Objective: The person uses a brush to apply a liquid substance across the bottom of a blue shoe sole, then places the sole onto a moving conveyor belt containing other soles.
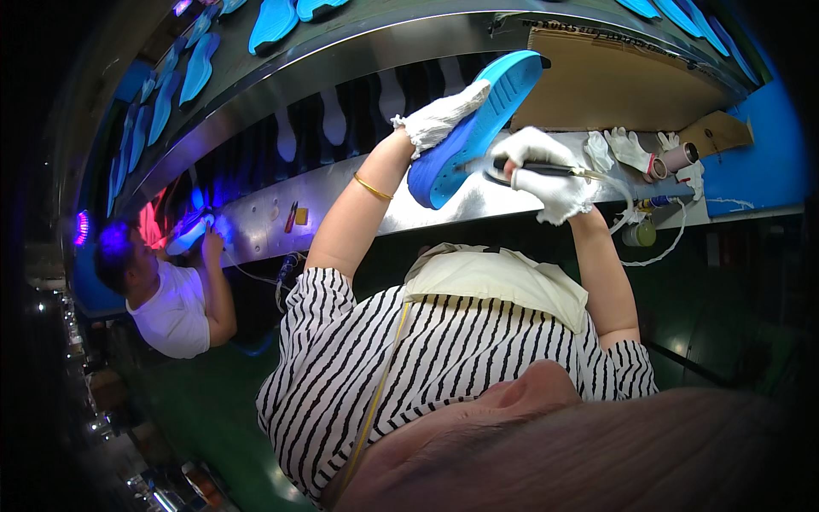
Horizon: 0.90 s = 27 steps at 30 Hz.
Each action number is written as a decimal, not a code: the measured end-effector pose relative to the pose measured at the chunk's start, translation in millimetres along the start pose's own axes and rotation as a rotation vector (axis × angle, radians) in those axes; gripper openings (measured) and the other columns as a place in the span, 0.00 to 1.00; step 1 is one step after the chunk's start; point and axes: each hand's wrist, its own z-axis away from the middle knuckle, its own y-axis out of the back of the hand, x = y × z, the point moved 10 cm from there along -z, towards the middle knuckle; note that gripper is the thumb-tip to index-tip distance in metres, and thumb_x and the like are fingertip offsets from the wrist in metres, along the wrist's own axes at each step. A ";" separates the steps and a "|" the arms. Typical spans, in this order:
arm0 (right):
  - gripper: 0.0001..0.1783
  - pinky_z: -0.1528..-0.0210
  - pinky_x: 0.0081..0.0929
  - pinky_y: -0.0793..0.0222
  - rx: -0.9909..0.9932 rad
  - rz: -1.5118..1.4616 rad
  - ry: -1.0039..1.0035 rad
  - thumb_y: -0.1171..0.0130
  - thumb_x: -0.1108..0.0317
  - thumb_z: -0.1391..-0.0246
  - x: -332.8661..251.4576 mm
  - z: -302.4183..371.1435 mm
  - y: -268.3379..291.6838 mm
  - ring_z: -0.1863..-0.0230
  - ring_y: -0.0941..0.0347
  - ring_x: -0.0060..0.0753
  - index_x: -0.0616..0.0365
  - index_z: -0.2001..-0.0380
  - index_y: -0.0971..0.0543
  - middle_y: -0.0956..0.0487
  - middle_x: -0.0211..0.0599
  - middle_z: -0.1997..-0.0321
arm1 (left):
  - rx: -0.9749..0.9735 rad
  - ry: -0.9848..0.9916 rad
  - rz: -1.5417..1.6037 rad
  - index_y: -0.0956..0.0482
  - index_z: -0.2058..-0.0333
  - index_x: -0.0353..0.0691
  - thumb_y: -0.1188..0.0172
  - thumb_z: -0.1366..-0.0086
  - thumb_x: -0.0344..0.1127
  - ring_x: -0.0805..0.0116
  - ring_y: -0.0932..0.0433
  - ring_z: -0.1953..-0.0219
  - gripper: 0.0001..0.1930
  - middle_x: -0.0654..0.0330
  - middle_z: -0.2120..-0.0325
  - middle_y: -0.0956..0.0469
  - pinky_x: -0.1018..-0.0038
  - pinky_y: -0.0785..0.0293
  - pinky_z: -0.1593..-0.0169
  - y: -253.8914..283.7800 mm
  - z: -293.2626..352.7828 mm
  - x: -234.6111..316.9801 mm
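My left hand [450, 113], in a white knit glove, grips a blue shoe insole [505, 96] by its left edge and holds it tilted above the bench. The insole is light blue at the far end and darker blue at the near heel end. My right hand [553, 189], gloved too, is closed around a black-handled tool [559, 170] joined to a pale hose [629, 203]. The tool's tip is blurred and lies at the insole's right edge near the heel. Whether it touches cannot be made out.
A metal bench [339, 198] runs below a conveyor [375, 41] carrying several blue insoles. Upright cardboard [597, 85] stands at the back right, near spare white gloves [630, 152] and a cylindrical container [679, 159]. Small tools [294, 217] lie left. A co-worker [175, 311] sits far left, handling an insole.
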 end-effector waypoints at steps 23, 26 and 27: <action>0.12 0.58 0.21 0.27 0.470 -0.096 0.028 0.38 0.76 0.51 32.1 24.0 54.3 0.63 0.24 0.21 0.62 0.62 0.26 0.21 0.35 0.65 | -0.271 -0.123 1.109 0.38 0.42 0.32 0.52 0.34 0.53 0.47 0.28 0.48 0.32 0.42 0.49 0.29 0.52 0.38 0.39 -27.6 31.8 -62.6; 0.13 0.57 0.21 0.27 0.582 -0.014 0.049 0.38 0.76 0.50 26.5 18.4 63.8 0.63 0.24 0.22 0.63 0.61 0.27 0.21 0.36 0.65 | -0.181 -0.153 0.975 0.40 0.41 0.33 0.52 0.35 0.57 0.53 0.28 0.47 0.35 0.46 0.47 0.30 0.59 0.36 0.39 -51.6 27.4 -55.1; 0.13 0.57 0.21 0.27 0.554 0.001 0.100 0.38 0.77 0.50 19.1 16.1 57.8 0.63 0.24 0.22 0.63 0.61 0.27 0.21 0.36 0.65 | -0.171 -0.142 0.925 0.39 0.41 0.34 0.53 0.36 0.61 0.54 0.28 0.47 0.37 0.46 0.47 0.30 0.59 0.34 0.40 -59.4 26.3 -54.5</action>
